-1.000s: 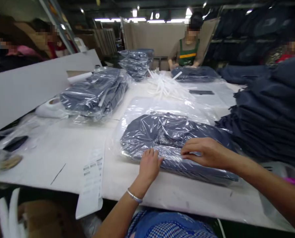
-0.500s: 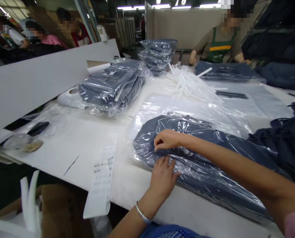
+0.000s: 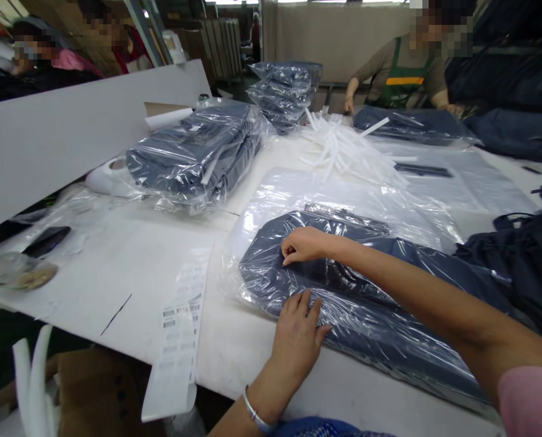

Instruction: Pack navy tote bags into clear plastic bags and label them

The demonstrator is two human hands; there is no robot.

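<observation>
A dark navy garment or bag packed in clear plastic point(image 3: 389, 303) lies lengthwise across the table in front of me. My left hand point(image 3: 298, 331), with a silver bangle at its wrist, rests on the near side of the plastic, fingers spread. Farther up on the same package is my right hand point(image 3: 302, 246), its fingers curled into a closed pinch against the plastic. Whatever is inside that pinch is hidden. Beneath the package, flat clear plastic bags point(image 3: 275, 188) are spread on the table.
Wrapped navy packages point(image 3: 193, 145) are piled at the left, with another stack point(image 3: 284, 91) behind. White strips point(image 3: 338, 145) lie in a heap mid-table. A label sheet point(image 3: 175, 340) overhangs the front edge. Dark fabric point(image 3: 521, 255) sits right. Across the table, a co-worker point(image 3: 402, 73) handles another package.
My view has shifted slightly, so the label sheet and the left pile appear farther left. Both my hands stay at nearly the same spots on the package.
</observation>
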